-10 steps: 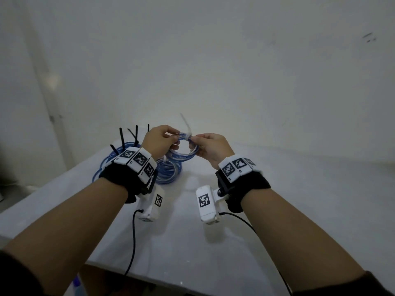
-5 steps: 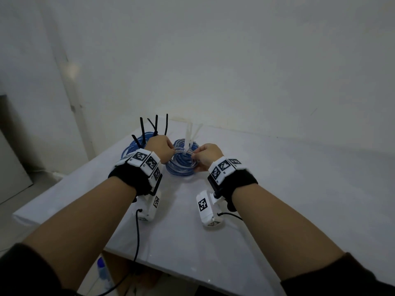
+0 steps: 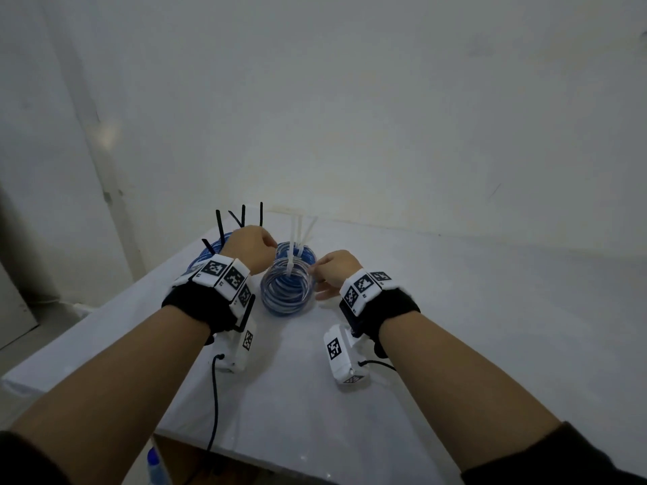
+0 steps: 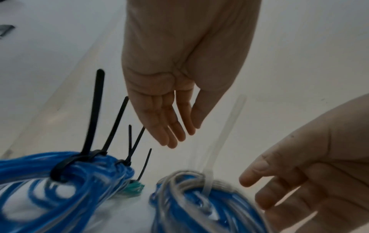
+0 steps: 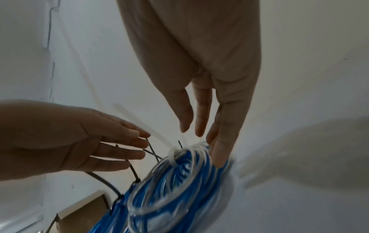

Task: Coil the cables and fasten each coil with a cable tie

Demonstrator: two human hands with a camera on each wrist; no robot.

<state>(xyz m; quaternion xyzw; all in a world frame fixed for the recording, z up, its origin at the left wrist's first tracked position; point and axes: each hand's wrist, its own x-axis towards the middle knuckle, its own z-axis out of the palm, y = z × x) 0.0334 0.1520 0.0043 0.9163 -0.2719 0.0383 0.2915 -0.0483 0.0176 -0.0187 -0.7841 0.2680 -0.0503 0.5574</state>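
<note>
A coil of blue and clear cable (image 3: 287, 287) bound with white cable ties (image 3: 296, 236) lies on top of a small stack on the white table (image 3: 455, 309). My left hand (image 3: 250, 247) hovers just left of it with straight fingers (image 4: 173, 137), holding nothing. My right hand (image 3: 332, 271) is at the coil's right rim, also open; one fingertip (image 5: 218, 159) touches the coil (image 5: 175, 181). A white tie (image 5: 172, 152) stands up between the hands. Left of them a larger blue coil (image 4: 66, 175) carries several black ties (image 4: 93, 113).
The larger blue coil (image 3: 204, 252) sits near the table's back left corner against the wall. The table's left edge runs close beside it. Under the front left edge are a cardboard box (image 3: 182, 456) and a blue-capped bottle (image 3: 154, 463).
Both hands brought the white-tied coil down from mid-air onto the stack and let go of it. Their fingers have opened and drawn slightly apart.
</note>
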